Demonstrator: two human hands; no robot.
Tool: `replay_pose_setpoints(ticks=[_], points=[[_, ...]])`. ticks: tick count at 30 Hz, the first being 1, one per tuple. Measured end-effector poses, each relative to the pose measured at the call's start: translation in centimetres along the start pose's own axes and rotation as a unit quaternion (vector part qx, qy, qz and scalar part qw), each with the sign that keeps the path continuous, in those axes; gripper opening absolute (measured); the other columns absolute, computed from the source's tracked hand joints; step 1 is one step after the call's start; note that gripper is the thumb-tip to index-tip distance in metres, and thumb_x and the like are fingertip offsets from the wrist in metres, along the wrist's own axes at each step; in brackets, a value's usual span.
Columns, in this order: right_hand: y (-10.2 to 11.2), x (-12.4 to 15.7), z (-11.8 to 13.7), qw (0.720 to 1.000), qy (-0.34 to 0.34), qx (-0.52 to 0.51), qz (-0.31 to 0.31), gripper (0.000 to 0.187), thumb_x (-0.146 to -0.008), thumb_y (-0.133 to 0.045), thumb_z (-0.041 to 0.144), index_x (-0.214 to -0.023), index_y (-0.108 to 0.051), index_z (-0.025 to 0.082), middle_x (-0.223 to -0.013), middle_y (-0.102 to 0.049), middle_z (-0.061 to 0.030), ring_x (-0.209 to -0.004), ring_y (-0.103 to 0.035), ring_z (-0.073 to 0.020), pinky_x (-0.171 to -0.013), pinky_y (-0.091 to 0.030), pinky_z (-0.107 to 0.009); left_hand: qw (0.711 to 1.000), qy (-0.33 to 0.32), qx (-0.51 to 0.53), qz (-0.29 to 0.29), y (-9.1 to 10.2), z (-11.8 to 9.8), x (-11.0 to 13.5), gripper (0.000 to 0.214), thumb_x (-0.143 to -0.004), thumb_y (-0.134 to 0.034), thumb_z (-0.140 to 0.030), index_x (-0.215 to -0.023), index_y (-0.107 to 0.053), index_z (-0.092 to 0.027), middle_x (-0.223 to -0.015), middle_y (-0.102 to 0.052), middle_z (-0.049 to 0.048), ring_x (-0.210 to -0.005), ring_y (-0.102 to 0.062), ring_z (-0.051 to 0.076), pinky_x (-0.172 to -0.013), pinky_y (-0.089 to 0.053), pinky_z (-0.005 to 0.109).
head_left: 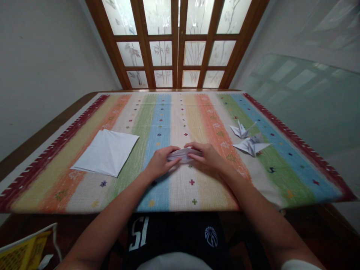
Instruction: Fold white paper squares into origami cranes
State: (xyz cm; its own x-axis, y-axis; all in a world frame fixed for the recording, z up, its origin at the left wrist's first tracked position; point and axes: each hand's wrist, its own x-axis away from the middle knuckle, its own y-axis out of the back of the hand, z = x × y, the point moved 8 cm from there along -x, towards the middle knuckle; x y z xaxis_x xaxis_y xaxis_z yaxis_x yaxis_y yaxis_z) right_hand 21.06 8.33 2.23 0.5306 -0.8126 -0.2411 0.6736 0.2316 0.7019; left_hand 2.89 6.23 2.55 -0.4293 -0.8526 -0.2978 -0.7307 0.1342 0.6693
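Observation:
A small folded piece of white paper (182, 153) is pinched between my two hands, just above the middle of the striped tablecloth. My left hand (162, 161) grips its left end, thumb below and fingers above. My right hand (206, 155) grips the right end the same way. My fingers hide parts of the folds. To the left lies a stack of white paper sheets (105, 153) with crease lines on top. Folded paper cranes, one nearer (252, 145) and one farther (240, 130), rest on the cloth to the right.
The striped tablecloth (157, 123) covers the table, whose wooden edge (56, 120) shows at the far left. Wooden doors with glass panes (177, 45) stand beyond it. A glass panel (303, 101) leans at the right wall. A yellow item (24, 251) sits low at the left.

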Motion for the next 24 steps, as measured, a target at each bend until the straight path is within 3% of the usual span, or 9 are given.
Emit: replay_pose_setpoints(ticks=[4,9,15,21,24], points=[[0.4,-0.2,-1.0,0.996,-0.046,-0.079,0.000,0.043,-0.093,-0.076,0.038,-0.132,-0.073,0.021,-0.092,-0.082,-0.0038,-0.075,-0.073,-0.0193,-0.068,-0.050,-0.028,0.997,0.049,0.056,-0.029,1.0,0.5,-0.1,0.032,-0.090,-0.082,-0.034,-0.118,-0.078,-0.021,-0.107,-0.083,0.0047,-0.094,-0.076,0.021,-0.088,-0.058,0.033],[-0.2,-0.2,-1.2,0.992,-0.076,-0.088,0.053,0.027,-0.091,-0.074,0.038,-0.109,-0.081,0.018,-0.094,-0.081,-0.0067,-0.079,-0.071,-0.0207,-0.069,-0.050,-0.030,0.991,0.110,0.068,-0.016,0.7,1.6,-0.2,0.019,-0.088,-0.081,-0.032,-0.103,-0.082,-0.020,-0.095,-0.083,0.0040,-0.085,-0.075,0.021,-0.079,-0.056,0.032],[-0.5,-0.2,-1.4,0.995,-0.072,-0.044,0.057,0.018,-0.095,-0.074,0.032,-0.107,-0.080,0.020,-0.095,-0.079,-0.0071,-0.082,-0.068,-0.0213,-0.075,-0.052,-0.033,0.982,0.147,0.117,0.001,-0.5,2.5,-0.2,0.015,-0.085,-0.081,-0.028,-0.097,-0.080,-0.018,-0.090,-0.081,0.0052,-0.079,-0.073,0.020,-0.074,-0.055,0.031],[0.0,-0.3,-0.5,0.999,0.024,-0.016,-0.019,0.039,-0.088,-0.084,0.024,-0.125,-0.070,0.024,-0.124,-0.071,-0.0111,-0.111,-0.068,-0.0271,-0.100,-0.055,-0.043,0.985,0.161,0.064,0.022,-0.8,2.3,-0.2,0.011,-0.086,-0.079,-0.025,-0.094,-0.081,-0.017,-0.089,-0.081,0.0053,-0.081,-0.072,0.021,-0.076,-0.052,0.031],[0.1,-0.2,0.6,0.996,0.086,-0.011,-0.019,0.025,-0.094,-0.082,0.028,-0.117,-0.072,0.026,-0.122,-0.069,-0.0098,-0.117,-0.066,-0.0282,-0.105,-0.053,-0.046,0.985,0.163,0.044,0.028,-0.8,2.1,-0.1,0.012,-0.088,-0.077,-0.025,-0.095,-0.081,-0.017,-0.089,-0.081,0.0054,-0.082,-0.072,0.021,-0.078,-0.051,0.031]])
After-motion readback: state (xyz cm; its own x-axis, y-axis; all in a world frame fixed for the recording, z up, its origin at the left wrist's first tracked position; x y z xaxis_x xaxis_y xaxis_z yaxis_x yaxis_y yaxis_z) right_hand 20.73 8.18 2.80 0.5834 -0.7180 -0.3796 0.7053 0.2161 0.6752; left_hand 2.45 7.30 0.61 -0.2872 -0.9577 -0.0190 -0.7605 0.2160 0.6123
